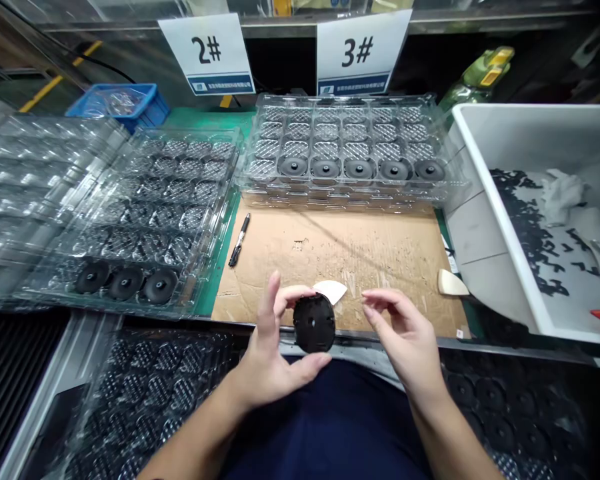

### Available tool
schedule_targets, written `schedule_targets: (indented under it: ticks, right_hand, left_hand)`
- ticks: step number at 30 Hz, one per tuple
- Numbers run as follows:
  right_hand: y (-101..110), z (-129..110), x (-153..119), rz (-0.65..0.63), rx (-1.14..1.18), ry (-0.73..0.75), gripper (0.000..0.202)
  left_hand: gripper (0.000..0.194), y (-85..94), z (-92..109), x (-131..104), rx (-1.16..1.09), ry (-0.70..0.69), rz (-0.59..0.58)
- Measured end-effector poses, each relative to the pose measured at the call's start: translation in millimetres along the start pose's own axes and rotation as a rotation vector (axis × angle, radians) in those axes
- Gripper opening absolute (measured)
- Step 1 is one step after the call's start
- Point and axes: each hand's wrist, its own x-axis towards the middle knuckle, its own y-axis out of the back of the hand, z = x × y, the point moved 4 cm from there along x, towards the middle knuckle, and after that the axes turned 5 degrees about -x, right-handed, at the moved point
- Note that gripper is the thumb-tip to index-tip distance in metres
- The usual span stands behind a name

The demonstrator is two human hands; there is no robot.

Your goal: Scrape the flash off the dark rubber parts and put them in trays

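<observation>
Black disc (pixel 314 323) at six o'clock in my view, gripped by its rim between my left hand's (pixel 267 367) thumb and fingers; a weak pinch could drop it. At its three o'clock, my right hand's (pixel 411 343) fingertips are narrow, contents unclear.

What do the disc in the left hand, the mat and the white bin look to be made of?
Disc, in the left hand: probably molded plastic, matte black, going by its even color and notched rim.
Mat: cardboard, dull brown, with scuffs and torn pale patches.
White bin: likely smooth plastic, given its soft sheen and rounded rim.
</observation>
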Motion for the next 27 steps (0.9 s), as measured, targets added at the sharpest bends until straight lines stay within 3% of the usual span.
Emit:
schedule_targets:
  ticks: [3, 7, 16, 22, 24, 27]
  right_hand:
    - [-6.4, -11.4, -2.8, -0.057, 0.144, 0.045, 0.021]
    - [-14.0, -22.8, -11.9, -0.145, 0.307, 0.049, 0.021]
    - [-11.6, -27.4, -21.1, -0.172, 0.383, 0.042, 0.02]
    - [-18.2, -45.9, -33.0, -0.379, 0.338, 0.107, 0.018]
    - [-22.5, -46.6, -35.4, -0.389, 0.354, 0.068, 0.013]
    - [-29.6, -35.2, -36.1, -0.318, 0.575, -0.207, 0.011]
  left_hand:
    - [0.111, -4.6, 3.1, 0.2, 0.317, -0.157, -0.087]
    - [0.109, -10.2, 9.4, 0.1, 0.434, -0.223, -0.128]
    - [0.106, -10.9, 11.3, -8.6, 0.425, -0.152, -0.182]
    - [0.1, -11.2, 10.1, -19.7, 0.403, -0.032, -0.196]
    - [0.098, -11.0, 10.1, -22.7, 0.403, -0.006, -0.19]
    - [0.093, -8.0, 11.2, -25.7, 0.434, 0.042, -0.172]
